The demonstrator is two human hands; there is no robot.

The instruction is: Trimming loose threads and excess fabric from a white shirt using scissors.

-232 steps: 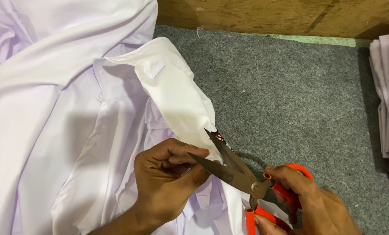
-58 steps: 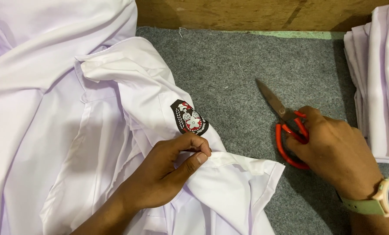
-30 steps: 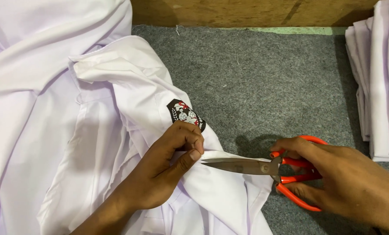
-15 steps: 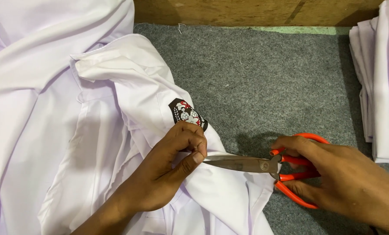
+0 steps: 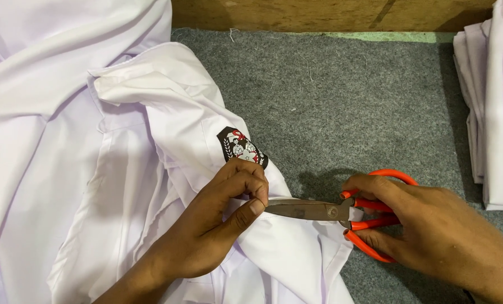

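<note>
A white shirt lies spread over the left of a grey felt surface, with a dark embroidered badge on its sleeve. My left hand pinches the sleeve fabric just below the badge. My right hand grips orange-handled scissors. Their blades lie nearly shut and point left, with the tips hidden at my left fingertips.
A stack of folded white garments stands at the right edge. A wooden board runs along the back of the grey felt surface.
My right hand picked the scissors up off the felt and brought the blades leftward to the fabric pinched in my left hand. The blades have closed further over the last half second.
</note>
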